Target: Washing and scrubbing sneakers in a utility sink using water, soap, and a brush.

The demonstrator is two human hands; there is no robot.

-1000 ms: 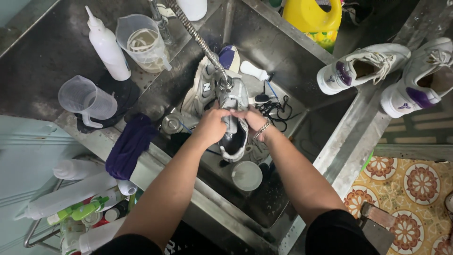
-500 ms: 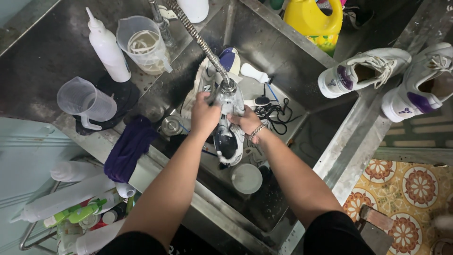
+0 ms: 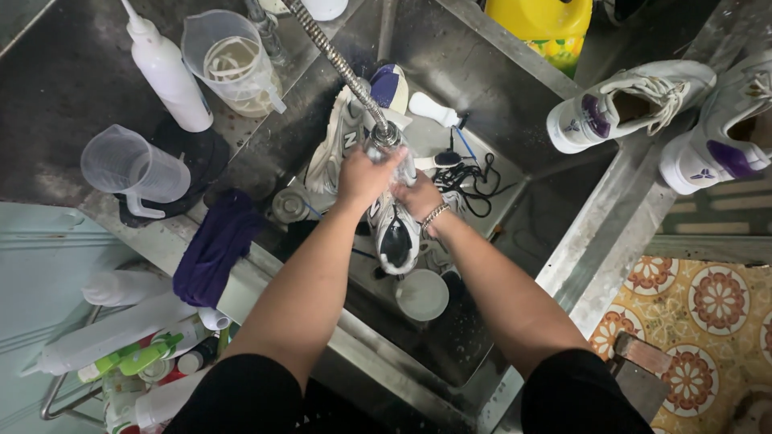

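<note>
Head view. We see both arms reaching down into a steel sink point(image 3: 515, 104). The left hand point(image 3: 366, 173) is curled over the toe end of a white and black sneaker point(image 3: 396, 237), directly below the head of a flexible metal spray hose point(image 3: 384, 135). The right hand point(image 3: 418, 197), with a metal bracelet at the wrist, grips the same sneaker from its right side; its fingers are partly hidden by the left hand, so we cannot tell how tightly they close. The sneaker is held over the middle of the basin, opening facing up and toward the camera.

A second grey and white sneaker point(image 3: 342, 133) lies in the basin behind the hands, just beside the hose. Black laces point(image 3: 470, 181) lie to the right of the hands, and a small white bowl point(image 3: 421, 294) sits near the front wall.

On the left counter we note a white squeeze bottle point(image 3: 165, 72), two clear measuring jugs point(image 3: 229, 60) point(image 3: 133, 169) and a purple cloth point(image 3: 215, 245) draped over the sink edge. Two white sneakers with purple marks point(image 3: 623, 104) point(image 3: 724, 137) rest on the right rim.
</note>
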